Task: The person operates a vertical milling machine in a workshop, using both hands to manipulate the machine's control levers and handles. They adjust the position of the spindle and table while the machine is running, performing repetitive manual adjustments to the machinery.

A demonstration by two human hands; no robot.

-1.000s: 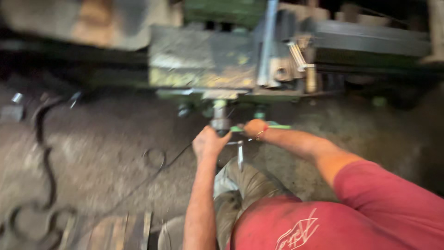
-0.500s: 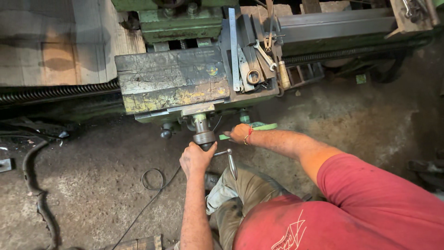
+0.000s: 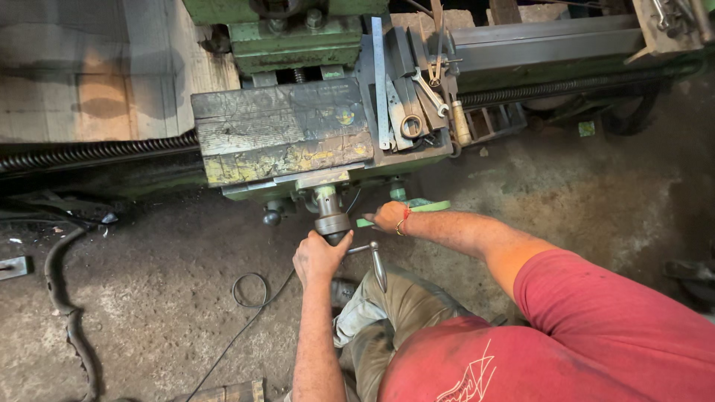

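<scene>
My left hand [image 3: 319, 257] is closed around the metal crank handle [image 3: 333, 223] that sticks out under the front of a green lathe carriage [image 3: 283, 138]. A thin steel handle bar [image 3: 377, 262] juts from the crank to the right of that hand. My right hand [image 3: 387, 216], with a red thread at the wrist, grips a flat green lever [image 3: 428, 206] just right of the crank. Both arms reach forward from my red shirt [image 3: 566, 335] over my bent knee.
Spanners [image 3: 428, 93], a steel ruler [image 3: 380, 82] and other tools lie on the carriage's right side. A lead screw [image 3: 89, 152] runs left and a machine bed [image 3: 551, 45] right. A thin cable [image 3: 249, 290] and a thick hose [image 3: 63, 298] lie on the dirty concrete floor.
The view has steadied from a blur and tilted, so the lathe carriage now sits lower and larger in frame. Both hands stay on the crank and the green lever.
</scene>
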